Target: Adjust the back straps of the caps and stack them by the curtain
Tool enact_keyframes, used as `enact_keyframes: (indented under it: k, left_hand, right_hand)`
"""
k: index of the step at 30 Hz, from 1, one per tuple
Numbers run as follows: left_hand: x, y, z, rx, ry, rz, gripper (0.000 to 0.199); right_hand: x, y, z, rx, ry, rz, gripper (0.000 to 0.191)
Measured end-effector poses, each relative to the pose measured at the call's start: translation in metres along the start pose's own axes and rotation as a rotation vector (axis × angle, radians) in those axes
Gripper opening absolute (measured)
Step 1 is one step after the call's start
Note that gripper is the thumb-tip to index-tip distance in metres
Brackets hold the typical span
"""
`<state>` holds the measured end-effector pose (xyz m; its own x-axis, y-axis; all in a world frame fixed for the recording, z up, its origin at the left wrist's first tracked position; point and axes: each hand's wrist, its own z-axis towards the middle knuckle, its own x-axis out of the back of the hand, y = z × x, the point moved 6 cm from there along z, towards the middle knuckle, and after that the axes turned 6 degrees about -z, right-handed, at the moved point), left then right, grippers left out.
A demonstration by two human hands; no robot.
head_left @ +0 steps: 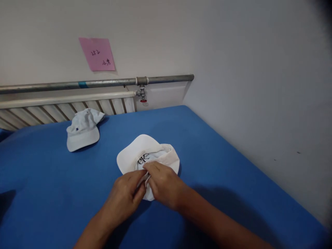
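Note:
A white cap lies upturned on the blue surface, its brim toward the upper left and dark "CK" letters showing inside. My left hand pinches the cap's near edge from the left. Close beside it, my right hand has its fingers closed on the same edge, by what looks like the strap. The fingertips of both hands nearly meet there and partly hide the strap. Farther back on the left, a second pale cap with a small dark logo rests with its brim toward me.
Behind the blue surface stand a white radiator and a metal pipe with a red-handled valve. A pink note with handwriting is on the wall. The right-hand wall borders the surface.

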<state>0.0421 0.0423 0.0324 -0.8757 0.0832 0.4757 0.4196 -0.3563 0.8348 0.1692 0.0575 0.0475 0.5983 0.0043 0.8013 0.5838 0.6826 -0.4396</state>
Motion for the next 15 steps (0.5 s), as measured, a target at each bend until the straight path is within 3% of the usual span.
enact_keyframes:
  k: [6, 8, 12, 15]
  left_hand:
    - [0.012, -0.012, 0.002, 0.218, 0.022, -0.223, 0.028]
    - [0.013, -0.019, 0.002, 0.288, 0.002, -0.337, 0.029]
    - [0.010, -0.028, 0.001, 0.366, -0.053, -0.515, 0.029]
    - [0.007, -0.030, 0.002, 0.382, -0.075, -0.549, 0.026]
  right_hand:
    - [0.013, 0.016, 0.002, -0.076, 0.167, 0.272, 0.036]
    - [0.013, 0.020, 0.003, -0.143, 0.109, 0.382, 0.035]
    - [-0.003, 0.027, 0.003, -0.328, -0.158, 0.731, 0.015]
    - [-0.011, 0.038, 0.003, -0.443, -0.140, 0.846, 0.011]
